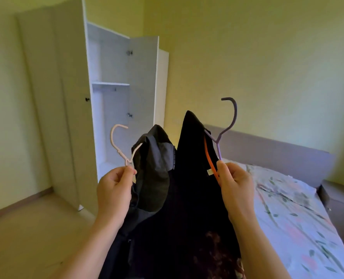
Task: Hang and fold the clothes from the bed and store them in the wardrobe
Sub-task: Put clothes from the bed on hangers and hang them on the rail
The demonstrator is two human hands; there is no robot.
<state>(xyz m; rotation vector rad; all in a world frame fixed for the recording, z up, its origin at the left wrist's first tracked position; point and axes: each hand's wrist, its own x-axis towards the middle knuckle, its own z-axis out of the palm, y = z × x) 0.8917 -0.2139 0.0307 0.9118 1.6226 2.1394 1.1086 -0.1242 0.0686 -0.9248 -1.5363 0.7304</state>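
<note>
My left hand [114, 188] pinches a pale pink hanger [118, 146] by its neck; a dark grey garment [155, 168] hangs from it. My right hand [235, 184] grips the neck of a purple hanger [230, 121] together with an orange hanger [210, 158], and a black garment [191, 178] hangs from them. Both garments drape down between my forearms. The white wardrobe [110, 97] stands ahead to the left with its door [62, 97] open and a shelf [110, 83] showing inside.
The bed [292, 214], with a floral sheet and a grey headboard [267, 150], lies to my right. Bare floor [26, 228] stretches to the left in front of the wardrobe. Yellow-green walls stand behind.
</note>
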